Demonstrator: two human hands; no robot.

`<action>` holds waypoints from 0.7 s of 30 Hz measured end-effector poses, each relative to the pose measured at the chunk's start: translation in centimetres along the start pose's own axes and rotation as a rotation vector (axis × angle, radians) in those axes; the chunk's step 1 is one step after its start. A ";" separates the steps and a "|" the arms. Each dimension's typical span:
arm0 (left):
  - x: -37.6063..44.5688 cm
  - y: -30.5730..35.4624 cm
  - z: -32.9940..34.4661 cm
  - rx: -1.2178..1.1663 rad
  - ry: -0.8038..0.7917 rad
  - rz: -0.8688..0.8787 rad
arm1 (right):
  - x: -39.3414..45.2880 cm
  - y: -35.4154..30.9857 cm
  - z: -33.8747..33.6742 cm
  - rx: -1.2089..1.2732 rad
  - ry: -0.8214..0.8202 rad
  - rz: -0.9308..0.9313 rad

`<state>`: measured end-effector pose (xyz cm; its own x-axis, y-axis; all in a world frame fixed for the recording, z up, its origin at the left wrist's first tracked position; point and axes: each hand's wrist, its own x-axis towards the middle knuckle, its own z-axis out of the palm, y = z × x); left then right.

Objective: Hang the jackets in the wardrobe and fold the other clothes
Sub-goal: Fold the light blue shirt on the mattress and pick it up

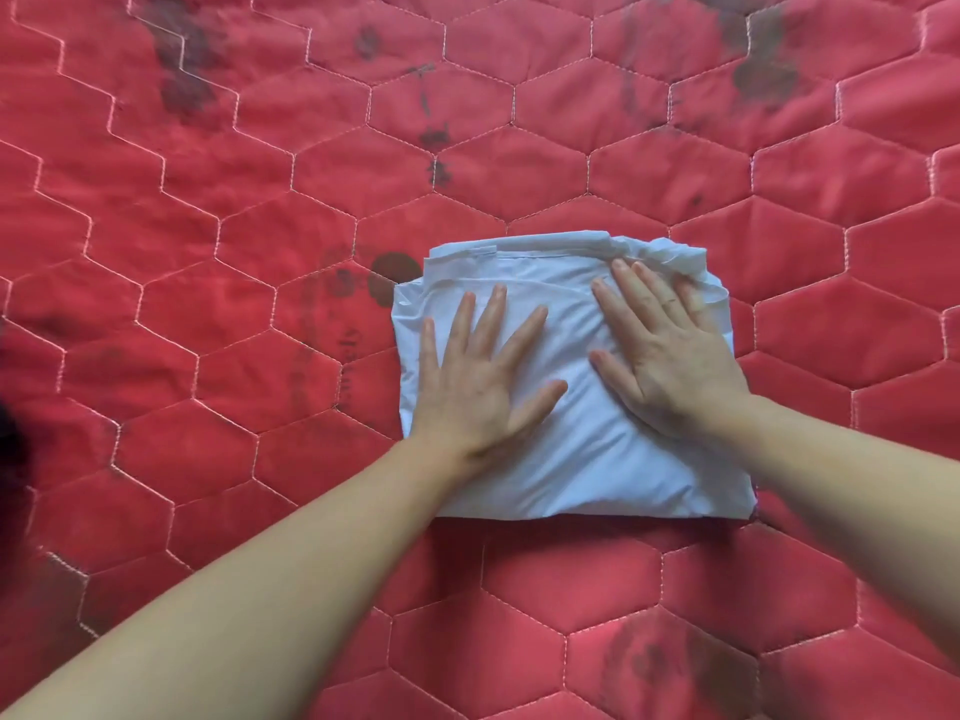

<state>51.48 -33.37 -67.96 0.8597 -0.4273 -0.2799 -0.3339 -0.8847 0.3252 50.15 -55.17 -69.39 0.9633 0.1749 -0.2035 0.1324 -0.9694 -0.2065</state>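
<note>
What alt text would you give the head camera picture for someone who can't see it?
Two bare hands press flat, fingers spread, on a folded white garment: the left hand near its left side, the right hand toward its upper right. The garment lies on a red quilted cover stitched in hexagons and marked with dark stains.

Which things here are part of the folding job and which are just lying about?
Part of the job:
- folded white garment
- left hand, flat on the garment
- right hand, flat on the garment

Just there:
- red quilted cover under the garment, with dark marks
- dark blurred thing at the left edge, too unclear to name
</note>
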 end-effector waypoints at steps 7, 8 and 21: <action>-3.4 -3.6 1.1 0.167 -0.038 -0.059 | 0.3 -0.1 -0.2 -0.078 -0.036 -0.001; -3.3 -3.7 1.1 0.180 -0.039 -0.068 | 0.4 -0.5 -0.3 -0.110 -0.049 0.018; -5.4 -1.4 -1.5 -1.245 -0.001 -0.863 | -7.8 -13.7 1.5 0.360 -0.011 0.071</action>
<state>47.90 -29.53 -65.60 0.6148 0.1239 -0.7789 0.7879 -0.1406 0.5996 40.43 -43.00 -66.40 0.9644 0.1128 -0.2390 -0.0272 -0.8571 -0.5145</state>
